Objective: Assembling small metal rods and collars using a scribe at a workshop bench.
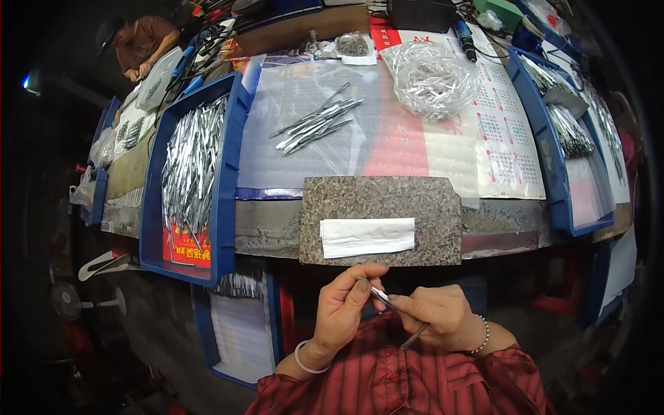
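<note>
In front of my chest, my left hand [340, 310] is closed, thumb and fingers pinching the upper end of a thin silvery metal piece [380, 297]. My right hand [441, 312] wraps round the lower part of it, and a dark slender rod end [413, 337] sticks out below that fist. Whether rod and silvery piece are one or two things cannot be told. Just beyond my fingers lies a speckled stone slab [432, 207] with a folded white cloth or paper [368, 238] on it. Farther off, a loose pile of similar silvery metal pieces [318, 124] rests on plastic sheeting.
A blue bin [232, 173] full of metal pieces stands at left. A clear bag [432, 79] of small pale pieces lies at back right. Another blue bin [546, 152] with bundled pieces sits at right. Below the bench is a blue tray [273, 318]. A person [145, 45] sits far left.
</note>
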Demonstrator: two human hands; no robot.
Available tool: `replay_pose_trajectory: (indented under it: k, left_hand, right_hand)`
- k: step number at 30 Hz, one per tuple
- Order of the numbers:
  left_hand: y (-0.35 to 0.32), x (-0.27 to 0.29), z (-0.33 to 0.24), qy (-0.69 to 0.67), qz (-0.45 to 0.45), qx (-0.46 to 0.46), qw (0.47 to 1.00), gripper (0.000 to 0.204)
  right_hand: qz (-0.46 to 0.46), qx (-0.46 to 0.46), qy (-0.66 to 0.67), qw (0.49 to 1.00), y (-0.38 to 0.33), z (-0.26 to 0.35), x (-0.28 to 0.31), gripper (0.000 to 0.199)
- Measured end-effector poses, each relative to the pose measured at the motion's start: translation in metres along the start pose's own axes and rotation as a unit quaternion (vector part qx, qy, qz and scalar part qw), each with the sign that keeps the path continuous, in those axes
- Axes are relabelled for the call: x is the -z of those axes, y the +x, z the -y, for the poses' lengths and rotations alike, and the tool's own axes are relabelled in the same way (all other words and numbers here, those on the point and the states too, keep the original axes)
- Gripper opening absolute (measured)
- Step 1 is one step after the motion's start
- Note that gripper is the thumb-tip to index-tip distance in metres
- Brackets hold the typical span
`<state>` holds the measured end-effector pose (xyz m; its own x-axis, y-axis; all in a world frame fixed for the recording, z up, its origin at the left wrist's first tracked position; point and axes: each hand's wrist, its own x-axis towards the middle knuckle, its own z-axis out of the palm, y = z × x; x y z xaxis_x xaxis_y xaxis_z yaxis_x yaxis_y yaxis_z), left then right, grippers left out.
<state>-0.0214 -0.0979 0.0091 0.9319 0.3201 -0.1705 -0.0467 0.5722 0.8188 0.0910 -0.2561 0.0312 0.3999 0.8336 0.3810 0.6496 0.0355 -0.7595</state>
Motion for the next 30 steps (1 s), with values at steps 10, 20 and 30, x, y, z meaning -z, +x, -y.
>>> replay_pose_trajectory:
  k: [10,20,30]
  left_hand:
    - [0.001,0.007,-0.002,0.041,0.020,0.031,0.998,0.023]
    - [0.016,0.030,-0.041,0.381,0.228,0.064,0.894,0.016]
    - [0.022,0.031,-0.064,0.450,0.175,-0.123,0.867,0.018]
  right_hand:
    - [-0.007,0.056,-0.069,0.996,-0.009,-0.006,-0.013,0.028]
    - [0.103,0.208,-0.155,0.960,0.014,-0.011,0.017,0.018]
    - [0.087,0.207,-0.160,0.961,0.053,-0.008,0.021,0.025]
